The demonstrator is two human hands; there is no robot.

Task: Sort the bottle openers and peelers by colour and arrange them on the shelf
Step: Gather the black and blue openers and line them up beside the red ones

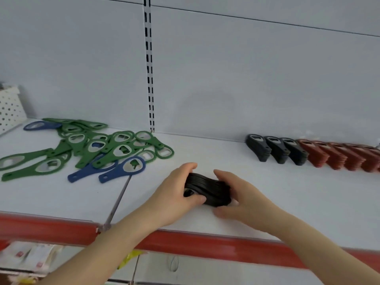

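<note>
Bottle openers in a black stack [207, 189] rest on the white shelf [287, 198] close to its front edge, caught between both hands. The left hand [172, 194] has its grip closed over the stack's left end, fingers curled on top and thumb across the near side. The right hand [244, 200] has its grip closed on the other end, one digit over the top and the rest tucked low by the shelf surface.

Well to the left lies a loose heap of green openers [82, 145], overlapping at all angles, with a few blue openers [123, 169] mixed in at its near edge and one more at the far corner. Along the back wall on the right stands a tidy row: three black piles [277, 150], then red-brown piles [339, 158] touching one another and running out of view.

A slotted upright [149, 68] runs up the grey back panel, and a white perforated box [9, 109] sits at the far left. A red strip [205, 243] fronts the shelf. Below it are pale packets [30, 258] with small red labels (too blurred to read), and any marking on the openers is too small to tell.
</note>
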